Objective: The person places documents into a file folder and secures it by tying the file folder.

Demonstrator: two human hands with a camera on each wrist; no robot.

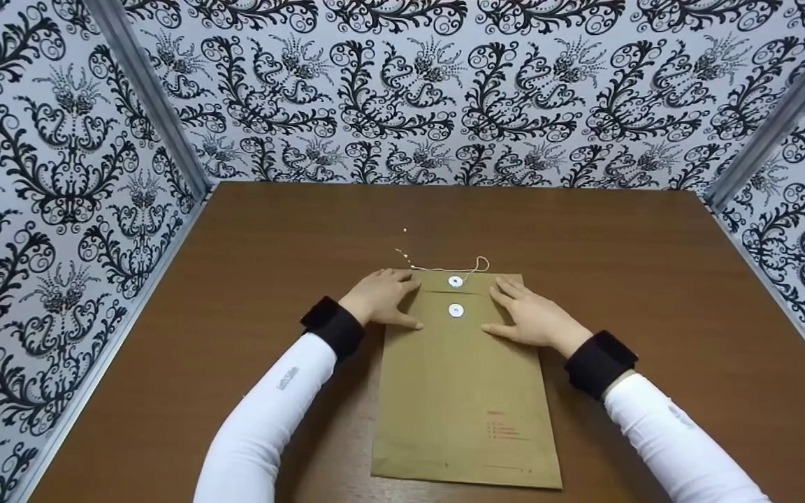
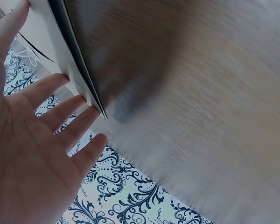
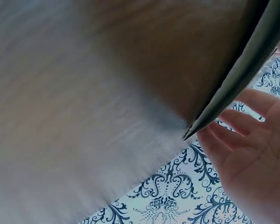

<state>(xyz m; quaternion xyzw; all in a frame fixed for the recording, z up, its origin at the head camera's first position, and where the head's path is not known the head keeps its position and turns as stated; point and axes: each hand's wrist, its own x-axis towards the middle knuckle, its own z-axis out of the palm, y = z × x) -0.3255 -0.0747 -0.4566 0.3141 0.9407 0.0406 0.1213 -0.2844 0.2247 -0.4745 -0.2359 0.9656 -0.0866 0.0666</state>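
A brown kraft-paper string-tie envelope [image 1: 462,391] lies on the table, its narrow flap folded down at the far end. One white round button [image 1: 456,311] sits on the body below the flap and another on the flap itself. From the flap button a thin white string [image 1: 444,270] runs past the far edge, with a small loop at right. My left hand [image 1: 381,299] rests on the envelope's far left corner, fingers extended and thumb on the paper. At the far right corner my right hand [image 1: 532,316] touches it likewise. Both wrist views show spread fingers against the envelope's edge.
The brown wooden table [image 1: 270,230] is enclosed at the back and sides by panels with black-and-white scroll patterns [image 1: 402,91]. Grey metal posts [image 1: 154,98] stand at the back corners. Small pale specks trail from the string's left end on the tabletop.
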